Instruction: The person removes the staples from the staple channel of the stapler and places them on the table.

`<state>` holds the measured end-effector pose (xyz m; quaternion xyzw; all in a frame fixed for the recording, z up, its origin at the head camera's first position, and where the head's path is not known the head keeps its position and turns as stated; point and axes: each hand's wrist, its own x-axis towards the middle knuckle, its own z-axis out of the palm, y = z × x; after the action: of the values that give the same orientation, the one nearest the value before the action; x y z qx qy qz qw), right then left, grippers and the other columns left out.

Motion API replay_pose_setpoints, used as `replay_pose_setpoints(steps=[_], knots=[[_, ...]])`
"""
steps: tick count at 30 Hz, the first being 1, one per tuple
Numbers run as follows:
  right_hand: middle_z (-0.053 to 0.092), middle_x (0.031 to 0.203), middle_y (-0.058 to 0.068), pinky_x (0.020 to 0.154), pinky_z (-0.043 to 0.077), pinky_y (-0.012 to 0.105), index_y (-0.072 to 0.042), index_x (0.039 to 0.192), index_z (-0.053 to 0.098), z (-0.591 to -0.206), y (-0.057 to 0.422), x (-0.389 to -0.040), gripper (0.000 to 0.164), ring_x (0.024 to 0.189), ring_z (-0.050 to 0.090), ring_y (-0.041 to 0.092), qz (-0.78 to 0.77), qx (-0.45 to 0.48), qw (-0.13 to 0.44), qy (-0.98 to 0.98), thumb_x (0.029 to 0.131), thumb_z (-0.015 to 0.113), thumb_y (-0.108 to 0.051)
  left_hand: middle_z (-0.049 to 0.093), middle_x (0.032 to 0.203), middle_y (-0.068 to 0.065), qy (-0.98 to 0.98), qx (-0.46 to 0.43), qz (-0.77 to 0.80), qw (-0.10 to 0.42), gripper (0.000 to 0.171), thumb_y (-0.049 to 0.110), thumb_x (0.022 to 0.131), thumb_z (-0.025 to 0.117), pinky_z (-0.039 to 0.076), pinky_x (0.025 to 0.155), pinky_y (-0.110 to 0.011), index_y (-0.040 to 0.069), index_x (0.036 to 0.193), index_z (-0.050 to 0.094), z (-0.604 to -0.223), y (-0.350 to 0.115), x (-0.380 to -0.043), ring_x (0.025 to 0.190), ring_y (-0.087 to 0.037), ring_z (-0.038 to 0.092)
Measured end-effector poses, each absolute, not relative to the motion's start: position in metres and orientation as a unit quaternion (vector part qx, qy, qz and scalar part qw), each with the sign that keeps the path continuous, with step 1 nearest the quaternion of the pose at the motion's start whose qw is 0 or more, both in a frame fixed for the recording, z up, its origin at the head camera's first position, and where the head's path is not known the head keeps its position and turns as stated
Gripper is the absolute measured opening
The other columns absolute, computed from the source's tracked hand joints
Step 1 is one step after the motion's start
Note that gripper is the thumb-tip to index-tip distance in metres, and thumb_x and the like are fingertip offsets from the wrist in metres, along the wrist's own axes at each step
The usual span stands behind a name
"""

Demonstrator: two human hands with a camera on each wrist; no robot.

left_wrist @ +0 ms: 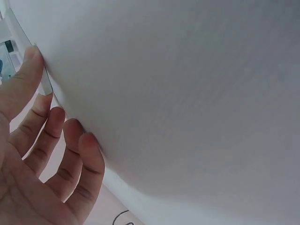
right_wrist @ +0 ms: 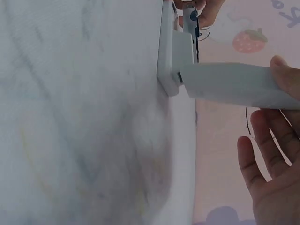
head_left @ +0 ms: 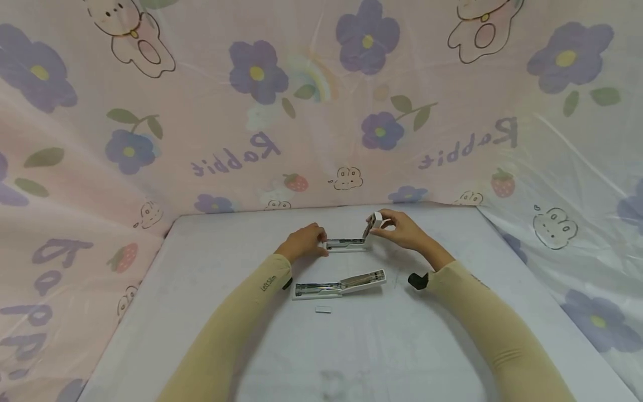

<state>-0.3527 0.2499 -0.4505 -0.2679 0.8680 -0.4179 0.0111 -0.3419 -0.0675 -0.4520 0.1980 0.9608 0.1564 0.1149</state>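
A white stapler (head_left: 346, 249) lies folded open at the back of the table, its top arm (right_wrist: 229, 84) raised steeply from the base. My left hand (head_left: 303, 242) pinches the left end of its base between thumb and index finger, the other fingers loosely bent. With thumb and fingers, my right hand (head_left: 399, 229) grips the free end of the raised arm. Nearer to me rests a second white stapler (head_left: 317, 290), also opened, its top arm tilted to the right. In front of that one lies a small pale strip (head_left: 323, 309), which looks like staples.
A white cloth covers the table (head_left: 382, 352). Behind it and along its sides hangs a patterned curtain (head_left: 311, 134) with flowers and rabbits. A black strap piece (head_left: 418, 281) sticks out from the right sleeve's cuff.
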Motion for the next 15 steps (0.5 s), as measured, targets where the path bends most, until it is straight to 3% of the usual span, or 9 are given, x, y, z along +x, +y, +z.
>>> replay_pose_setpoints(steps=[8, 15], knots=[[0.07, 0.134, 0.012, 0.106, 0.053, 0.049, -0.002, 0.131, 0.069, -0.452, 0.263, -0.354, 0.035, 0.116, 0.065, 0.031, -0.43, -0.269, 0.013, 0.862, 0.101, 0.078, -0.017, 0.059, 0.123, -0.002, 0.961, 0.2, 0.155, 0.113, 0.035, 0.033, 0.095, 0.085, 0.053, 0.102, -0.047, 0.014, 0.118, 0.068, -0.451, -0.067, -0.342, 0.11, -0.021, 0.059], [0.069, 0.134, 0.012, 0.106, 0.05, 0.055, -0.004, 0.13, 0.07, -0.456, 0.273, -0.354, 0.038, 0.116, 0.064, 0.03, -0.417, -0.259, 0.011, 0.871, 0.098, 0.083, -0.019, 0.059, 0.122, -0.001, 0.962, 0.198, 0.155, 0.108, 0.034, 0.033, 0.094, 0.085, 0.053, 0.102, -0.047, 0.014, 0.116, 0.068, -0.452, -0.067, -0.34, 0.108, -0.02, 0.059]])
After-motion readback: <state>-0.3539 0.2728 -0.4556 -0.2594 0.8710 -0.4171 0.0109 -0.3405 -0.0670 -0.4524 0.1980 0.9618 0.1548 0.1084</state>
